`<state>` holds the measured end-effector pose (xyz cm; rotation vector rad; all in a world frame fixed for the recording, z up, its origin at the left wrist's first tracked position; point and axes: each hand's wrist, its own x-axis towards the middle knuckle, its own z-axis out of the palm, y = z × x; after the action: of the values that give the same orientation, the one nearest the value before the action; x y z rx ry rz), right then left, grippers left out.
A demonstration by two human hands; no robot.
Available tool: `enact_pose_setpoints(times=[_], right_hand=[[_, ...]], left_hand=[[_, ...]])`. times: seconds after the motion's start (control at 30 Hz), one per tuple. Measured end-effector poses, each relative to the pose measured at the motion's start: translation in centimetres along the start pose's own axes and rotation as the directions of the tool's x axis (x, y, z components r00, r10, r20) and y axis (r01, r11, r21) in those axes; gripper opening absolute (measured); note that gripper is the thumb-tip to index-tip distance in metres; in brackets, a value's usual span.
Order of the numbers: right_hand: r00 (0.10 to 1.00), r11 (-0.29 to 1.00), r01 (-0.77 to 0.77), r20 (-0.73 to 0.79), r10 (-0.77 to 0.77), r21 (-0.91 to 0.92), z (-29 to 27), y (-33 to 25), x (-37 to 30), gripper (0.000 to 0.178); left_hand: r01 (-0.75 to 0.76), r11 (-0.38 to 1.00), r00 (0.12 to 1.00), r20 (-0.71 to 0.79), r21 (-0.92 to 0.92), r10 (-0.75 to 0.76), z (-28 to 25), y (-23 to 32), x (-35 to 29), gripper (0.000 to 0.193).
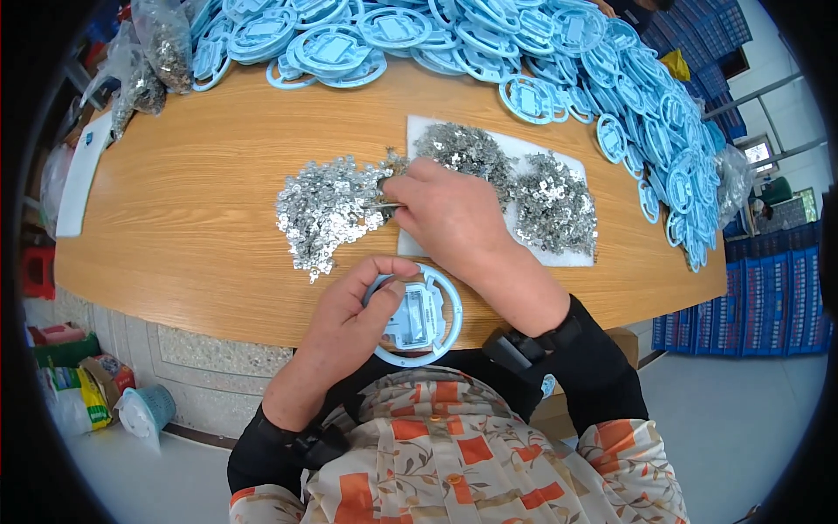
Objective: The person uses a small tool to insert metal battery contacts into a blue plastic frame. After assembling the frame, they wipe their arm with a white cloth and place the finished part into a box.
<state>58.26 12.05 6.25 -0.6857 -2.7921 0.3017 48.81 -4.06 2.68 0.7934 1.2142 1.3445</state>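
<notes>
My left hand (347, 316) is closed on the left rim of a light-blue round plastic frame (453, 307), thumb and fingers bent over its upper left. The frame has a rectangular recess in its middle and sits at the table's near edge. My right hand (449, 212) reaches across above it, fingers pinched round a thin metal tool (387, 205) that looks like tweezers, mostly hidden by the fingers. Its tip is at the right side of a spread heap of small silvery metal pieces (327, 214). Whether the tip grips a piece is too small to tell.
A white foam sheet (484, 249) carries two more heaps of metal pieces (559, 205). Many light-blue plastic frames (646, 131) pile along the far and right sides of the wooden table (192, 175). Clear plastic bags (161, 48) and a white board (85, 179) lie left.
</notes>
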Motion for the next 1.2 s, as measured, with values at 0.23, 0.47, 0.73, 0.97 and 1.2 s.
enact_pose_setpoints(times=[0.23,0.47,0.73,0.97,1.2], right_hand=[[0.998,0.999,0.045,-0.045,-0.045,-0.002,0.6,0.5,0.2,0.014],[0.999,0.932,-0.025,-0.019,0.034,0.362,1.0,0.4,-0.4,0.017],[0.971,0.715,-0.238,0.132,0.202,0.658,-1.4,-0.3,-2.6,0.019],[0.941,0.536,-0.33,0.226,0.251,0.777,-2.4,0.0,-4.3,0.014],[0.955,0.689,-0.263,0.284,0.087,0.675,-4.9,1.1,-4.4,0.019]], left_hand=[[0.03,0.999,1.0,0.002,-0.014,-0.03,0.1,0.4,-0.2,0.02],[0.012,1.0,1.0,0.012,-0.018,-0.011,-0.2,0.0,0.0,0.022],[-0.092,0.988,0.983,-0.168,-0.124,0.071,0.4,-0.7,0.7,0.019],[-0.106,0.989,0.98,-0.159,0.107,0.122,0.8,0.3,0.6,0.017],[-0.249,0.817,0.955,-0.006,0.52,0.295,1.2,1.9,1.2,0.015]])
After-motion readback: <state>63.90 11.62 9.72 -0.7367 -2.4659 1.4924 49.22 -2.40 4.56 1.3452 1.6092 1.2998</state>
